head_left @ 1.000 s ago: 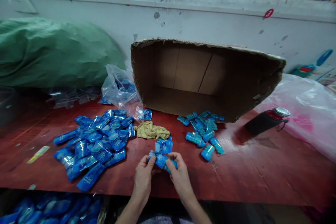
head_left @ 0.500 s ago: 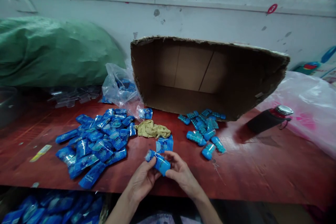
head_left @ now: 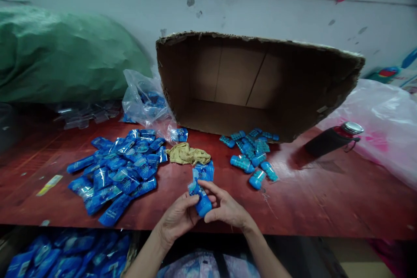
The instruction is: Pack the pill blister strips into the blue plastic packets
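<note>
Between my hands, above the front of the red table, is a small blue packet (head_left: 202, 203) with printed wrapping and a rounded lower end. My left hand (head_left: 182, 217) grips it from the left, thumb on top. My right hand (head_left: 226, 208) closes on it from the right, fingers at its upper part and thumb by the lower end. Just beyond lies a flat blue wrapper (head_left: 204, 171), beside a crumpled yellowish cloth (head_left: 188, 154). To the left spreads a pile of blue packets (head_left: 120, 169). Several clear-wrapped blue pieces (head_left: 250, 152) lie to the right.
A large cardboard box (head_left: 228, 121) lies on its side at the back, opening toward me. A dark flask (head_left: 329, 141) stands right, near a pinkish plastic bag (head_left: 384, 126). A green sack (head_left: 65, 61) fills the back left. Below the table edge are more blue packets (head_left: 71, 256).
The blue packet has turned more upright between my hands, its printed side now facing me. My right hand has shifted around it. The view has tipped slightly downward.
</note>
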The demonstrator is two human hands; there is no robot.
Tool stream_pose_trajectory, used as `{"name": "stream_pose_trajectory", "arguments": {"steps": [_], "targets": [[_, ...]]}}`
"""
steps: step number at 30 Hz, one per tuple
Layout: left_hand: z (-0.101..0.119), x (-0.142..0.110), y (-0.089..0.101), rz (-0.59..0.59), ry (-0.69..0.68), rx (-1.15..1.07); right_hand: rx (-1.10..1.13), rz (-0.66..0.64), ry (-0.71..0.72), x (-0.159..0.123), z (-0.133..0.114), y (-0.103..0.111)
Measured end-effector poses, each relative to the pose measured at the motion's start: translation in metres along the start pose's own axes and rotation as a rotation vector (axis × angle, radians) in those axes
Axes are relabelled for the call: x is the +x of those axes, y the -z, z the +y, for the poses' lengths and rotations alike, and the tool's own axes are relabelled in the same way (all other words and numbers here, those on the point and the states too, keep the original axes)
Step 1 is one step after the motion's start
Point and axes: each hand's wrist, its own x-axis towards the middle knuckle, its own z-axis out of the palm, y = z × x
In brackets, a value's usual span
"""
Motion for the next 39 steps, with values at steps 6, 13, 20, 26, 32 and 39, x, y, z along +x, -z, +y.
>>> {"name": "stream_pose_trajectory", "arguments": {"steps": [6,13,20,26,32,39], "targets": [[-0.011,0.0,-0.001,0.052,-0.061,-0.01,0.001,0.048,0.012,0.0,0.004,0.001],[-0.021,-0.002,-0.015,0.223,-0.151,-0.077,-0.103,0.142,0.036,0.0,0.003,-0.005],[-0.025,-0.001,-0.021,0.34,-0.192,-0.057,-0.121,0.256,0.021,0.0,0.016,-0.011],[-0.019,-0.001,-0.013,0.283,-0.12,-0.064,0.04,0.187,0.077,0.002,0.023,-0.002],[-0.018,0.0,-0.015,0.28,-0.142,-0.033,0.087,0.267,0.113,0.006,0.029,-0.01],[-0.013,-0.002,-0.006,0.194,-0.077,-0.003,0.031,0.28,0.119,0.006,0.029,-0.011]]}}
